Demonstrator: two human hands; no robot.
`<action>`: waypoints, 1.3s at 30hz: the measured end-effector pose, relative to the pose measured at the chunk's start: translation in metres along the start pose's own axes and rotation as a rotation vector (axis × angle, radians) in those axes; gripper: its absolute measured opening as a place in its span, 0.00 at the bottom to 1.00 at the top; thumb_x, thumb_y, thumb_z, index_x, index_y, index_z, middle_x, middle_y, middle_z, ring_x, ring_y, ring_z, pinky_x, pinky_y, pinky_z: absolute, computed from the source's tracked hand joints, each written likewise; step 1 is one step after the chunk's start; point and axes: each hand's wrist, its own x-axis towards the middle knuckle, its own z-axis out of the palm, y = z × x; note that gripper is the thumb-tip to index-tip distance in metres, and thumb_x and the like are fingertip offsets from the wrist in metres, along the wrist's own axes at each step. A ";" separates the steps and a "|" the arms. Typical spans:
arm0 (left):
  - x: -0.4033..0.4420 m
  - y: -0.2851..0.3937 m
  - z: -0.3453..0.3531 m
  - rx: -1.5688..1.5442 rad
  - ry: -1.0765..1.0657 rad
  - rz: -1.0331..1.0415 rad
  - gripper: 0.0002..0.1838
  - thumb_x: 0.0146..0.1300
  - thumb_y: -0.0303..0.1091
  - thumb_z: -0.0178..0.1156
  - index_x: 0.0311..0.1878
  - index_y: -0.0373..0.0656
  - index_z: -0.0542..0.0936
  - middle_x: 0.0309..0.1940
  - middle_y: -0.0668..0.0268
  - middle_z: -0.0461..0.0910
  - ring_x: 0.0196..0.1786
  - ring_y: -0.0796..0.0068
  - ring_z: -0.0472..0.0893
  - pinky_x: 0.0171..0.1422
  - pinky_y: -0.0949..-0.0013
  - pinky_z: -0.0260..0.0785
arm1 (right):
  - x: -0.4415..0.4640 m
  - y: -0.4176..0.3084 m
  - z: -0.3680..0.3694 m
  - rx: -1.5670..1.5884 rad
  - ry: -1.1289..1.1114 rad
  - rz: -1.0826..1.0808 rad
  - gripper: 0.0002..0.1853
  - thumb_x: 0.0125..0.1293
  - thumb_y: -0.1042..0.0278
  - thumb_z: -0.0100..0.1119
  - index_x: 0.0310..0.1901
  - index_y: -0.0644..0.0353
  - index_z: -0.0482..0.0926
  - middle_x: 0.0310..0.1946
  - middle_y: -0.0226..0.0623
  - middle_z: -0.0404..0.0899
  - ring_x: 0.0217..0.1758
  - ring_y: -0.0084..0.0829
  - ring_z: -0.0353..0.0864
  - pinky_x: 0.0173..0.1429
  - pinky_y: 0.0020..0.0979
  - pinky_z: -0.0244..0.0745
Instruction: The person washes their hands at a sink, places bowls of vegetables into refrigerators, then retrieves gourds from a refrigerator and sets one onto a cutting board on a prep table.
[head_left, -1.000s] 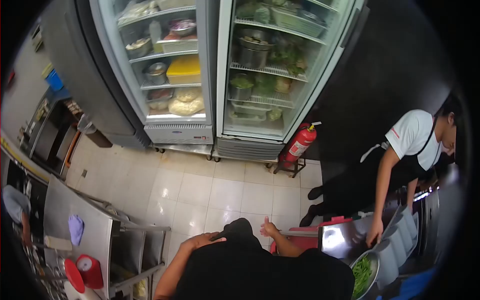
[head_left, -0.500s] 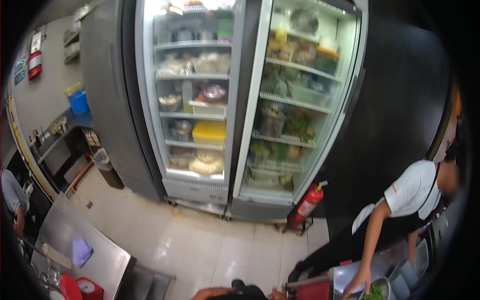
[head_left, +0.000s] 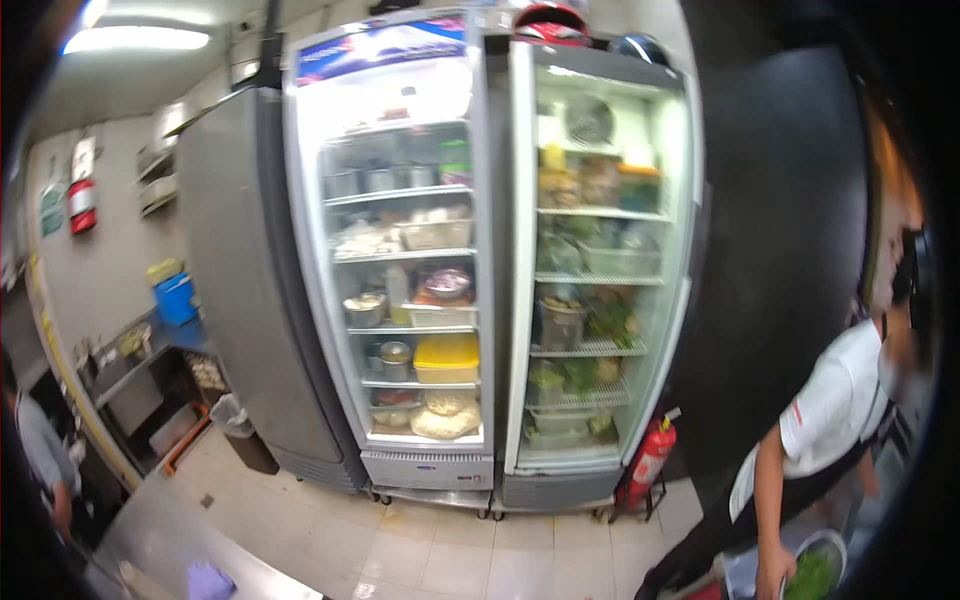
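Both of the wearer's own hands are out of view, so open, closed or gripping can't be told for either. Progress: no handling by them is shown; both fridge doors look shut, so done vs. left can't be judged.

A tall white-framed glass-door fridge w/ blue header [head_left: 428, 471] is seen ahead, L of centre; a tall pale-framed glass-door fridge w/ dark grey top [head_left: 560, 488] is set just beside it, to the R. Both are stood upright, long axes approx. vert., glass fronts turned toward the camera. A rectangular yellow-lidded plastic tub [head_left: 447, 358] is seen on the L fridge's 2nd-lowest shelf, long axis along the shelf's front edge.

Lower L, a crumpled purple cloth [head_left: 210, 581] is laid on a stainless-steel table [head_left: 215, 530], inboard of its RH edge; no clear axis. Lower R, a co-worker's hand [head_left: 775, 575] is placed at the rim of a round metal bowl of greens [head_left: 841, 560]; grip unclear.
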 end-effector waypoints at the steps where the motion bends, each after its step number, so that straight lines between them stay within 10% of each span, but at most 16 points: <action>1: -0.004 -0.003 -0.002 0.012 0.002 -0.012 0.39 0.64 0.56 0.54 0.70 0.40 0.59 0.68 0.50 0.62 0.70 0.54 0.62 0.71 0.60 0.56 | 0.020 0.008 0.000 0.034 -0.001 -0.015 0.61 0.47 0.11 0.16 0.47 0.68 0.76 0.29 0.45 0.80 0.26 0.37 0.79 0.30 0.37 0.76; 4: -0.011 -0.008 -0.005 0.036 0.010 -0.043 0.39 0.64 0.56 0.54 0.70 0.39 0.59 0.67 0.49 0.63 0.70 0.54 0.62 0.70 0.59 0.57 | 0.020 -0.032 0.003 0.226 0.071 -0.119 0.56 0.47 0.11 0.18 0.36 0.65 0.77 0.22 0.41 0.77 0.18 0.35 0.74 0.26 0.35 0.74; 5: -0.011 -0.010 -0.005 0.042 0.014 -0.052 0.39 0.64 0.56 0.54 0.70 0.39 0.60 0.67 0.49 0.63 0.70 0.54 0.62 0.70 0.59 0.57 | 0.035 -0.045 -0.008 0.213 0.099 -0.167 0.62 0.46 0.10 0.16 0.53 0.68 0.74 0.38 0.47 0.81 0.36 0.42 0.82 0.40 0.42 0.79; 8: -0.014 -0.011 -0.006 0.061 0.010 -0.085 0.39 0.64 0.56 0.54 0.70 0.38 0.60 0.67 0.49 0.63 0.70 0.53 0.62 0.69 0.59 0.57 | 0.032 -0.118 -0.030 0.326 0.246 -0.371 0.57 0.54 0.15 0.14 0.47 0.66 0.78 0.31 0.42 0.82 0.30 0.34 0.82 0.35 0.35 0.79; 11: -0.011 -0.015 -0.009 0.085 0.013 -0.108 0.40 0.64 0.56 0.55 0.70 0.37 0.60 0.67 0.48 0.64 0.70 0.52 0.62 0.69 0.58 0.58 | 0.009 -0.207 -0.062 0.294 0.489 -0.661 0.32 0.71 0.41 0.42 0.23 0.61 0.79 0.11 0.30 0.72 0.12 0.23 0.69 0.18 0.28 0.66; 17: 0.018 -0.020 -0.026 0.146 0.014 -0.159 0.40 0.64 0.57 0.55 0.69 0.35 0.60 0.66 0.47 0.64 0.70 0.51 0.63 0.68 0.57 0.59 | 0.013 -0.365 -0.168 0.290 0.845 -1.021 0.18 0.61 0.59 0.57 0.18 0.60 0.77 0.12 0.28 0.71 0.18 0.19 0.69 0.23 0.29 0.63; 20: 0.041 0.017 -0.044 0.177 0.062 -0.211 0.43 0.61 0.58 0.58 0.69 0.34 0.60 0.65 0.45 0.66 0.66 0.52 0.68 0.62 0.59 0.65 | -0.010 -0.441 -0.211 0.458 0.860 -1.101 0.06 0.67 0.70 0.51 0.40 0.61 0.76 0.16 0.25 0.70 0.17 0.18 0.68 0.21 0.24 0.62; 22: 0.060 0.045 -0.053 0.180 0.086 -0.258 0.46 0.58 0.58 0.61 0.69 0.33 0.59 0.63 0.44 0.67 0.62 0.53 0.73 0.57 0.62 0.70 | -0.002 -0.480 -0.248 0.646 0.786 -1.167 0.16 0.65 0.73 0.53 0.54 0.64 0.70 0.20 0.28 0.73 0.19 0.18 0.70 0.23 0.23 0.63; 25: 0.089 0.057 -0.064 0.196 0.076 -0.227 0.39 0.62 0.52 0.60 0.68 0.34 0.61 0.58 0.43 0.72 0.56 0.53 0.76 0.56 0.60 0.70 | 0.004 -0.535 -0.301 0.556 0.992 -1.287 0.26 0.63 0.68 0.60 0.61 0.64 0.65 0.36 0.28 0.77 0.37 0.19 0.73 0.44 0.23 0.70; 27: 0.084 0.086 -0.065 0.157 0.258 0.226 0.30 0.66 0.46 0.56 0.64 0.35 0.67 0.48 0.49 0.79 0.47 0.57 0.79 0.49 0.62 0.74 | -0.004 -0.568 -0.335 0.507 1.104 -1.227 0.34 0.63 0.58 0.62 0.65 0.65 0.61 0.53 0.40 0.73 0.54 0.28 0.74 0.58 0.28 0.68; 30: 0.166 0.045 -0.081 0.238 -0.163 -0.293 0.40 0.62 0.54 0.56 0.71 0.41 0.58 0.65 0.49 0.67 0.66 0.57 0.69 0.68 0.63 0.62 | -0.026 -0.609 -0.369 0.323 1.241 -1.154 0.40 0.65 0.44 0.56 0.68 0.67 0.58 0.67 0.53 0.59 0.69 0.40 0.63 0.69 0.36 0.60; 35: 0.178 0.067 -0.095 0.287 -0.119 -0.296 0.51 0.57 0.69 0.54 0.69 0.32 0.59 0.60 0.42 0.70 0.62 0.49 0.73 0.64 0.60 0.66 | -0.033 -0.658 -0.390 0.348 1.281 -1.219 0.39 0.64 0.34 0.50 0.59 0.68 0.69 0.51 0.46 0.77 0.56 0.37 0.75 0.60 0.33 0.66; 39: 0.180 0.059 -0.105 0.305 -0.098 -0.328 0.50 0.58 0.68 0.54 0.69 0.33 0.59 0.62 0.42 0.68 0.63 0.49 0.71 0.65 0.59 0.65 | -0.045 -0.671 -0.402 0.320 1.165 -1.097 0.50 0.59 0.25 0.46 0.61 0.74 0.65 0.59 0.57 0.69 0.65 0.45 0.66 0.68 0.37 0.58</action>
